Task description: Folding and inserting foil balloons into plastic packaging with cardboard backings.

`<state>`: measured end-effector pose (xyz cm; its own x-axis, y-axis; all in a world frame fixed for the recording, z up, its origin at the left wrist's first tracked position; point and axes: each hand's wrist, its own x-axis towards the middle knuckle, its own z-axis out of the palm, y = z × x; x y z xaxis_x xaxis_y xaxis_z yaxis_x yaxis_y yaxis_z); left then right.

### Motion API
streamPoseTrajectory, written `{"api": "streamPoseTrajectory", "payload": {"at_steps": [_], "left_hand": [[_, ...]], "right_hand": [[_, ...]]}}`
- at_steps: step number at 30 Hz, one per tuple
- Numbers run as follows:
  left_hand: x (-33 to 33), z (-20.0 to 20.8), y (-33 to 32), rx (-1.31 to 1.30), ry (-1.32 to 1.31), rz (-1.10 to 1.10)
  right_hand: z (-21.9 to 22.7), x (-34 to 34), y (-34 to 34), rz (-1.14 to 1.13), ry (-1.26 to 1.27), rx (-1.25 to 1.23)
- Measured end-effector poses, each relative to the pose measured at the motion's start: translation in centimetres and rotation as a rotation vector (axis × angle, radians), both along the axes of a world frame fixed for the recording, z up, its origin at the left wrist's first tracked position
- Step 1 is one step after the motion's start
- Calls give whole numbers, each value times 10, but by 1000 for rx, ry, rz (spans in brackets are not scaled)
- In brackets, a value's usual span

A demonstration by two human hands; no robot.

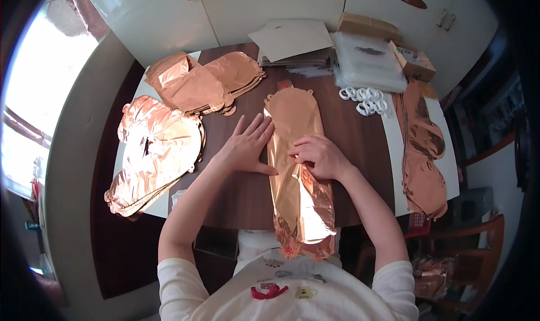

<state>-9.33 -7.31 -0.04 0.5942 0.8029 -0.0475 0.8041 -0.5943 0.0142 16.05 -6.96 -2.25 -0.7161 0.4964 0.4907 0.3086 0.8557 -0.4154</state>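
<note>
A flat, uninflated rose-gold foil balloon (291, 113) lies lengthwise in front of me, its near end reaching over the table's front edge. My left hand (247, 147) rests with fingers spread, its fingertips and thumb at the balloon's left edge. On the right side, the fingers of my right hand (320, 157) are pinched around a raised fold of the foil. Below that hand the foil is creased and shiny, folded over on itself. A bit of red shows at the balloon's far end.
More flat foil balloons lie in stacks at left (160, 147), back left (202, 82) and right (424, 158). Along the back are grey-white sheets (292, 37), clear plastic bags (368, 59), white rings (368, 99) and a small cardboard box (413, 62). A wooden chair (489, 248) stands at right.
</note>
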Motion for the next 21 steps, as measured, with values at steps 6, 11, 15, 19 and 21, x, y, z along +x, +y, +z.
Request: {"api": "streamPoseTrajectory", "payload": {"at_steps": [6, 11, 15, 19, 21], "left_hand": [[3, -1, -28, 27, -8, -67], [5, 3, -49, 3, -11, -80], [11, 10, -62, -35, 77, -66], [11, 10, -68, -7, 92, -59], [11, 11, -66, 14, 95, -63]], "right_hand": [[1, 0, 0, -5, 5, -11], [0, -2, 0, -19, -4, -9], [0, -1, -1, -27, -2, -10], [1, -1, -1, -14, -9, -3], [2, -3, -2, -16, 2, 33]]}}
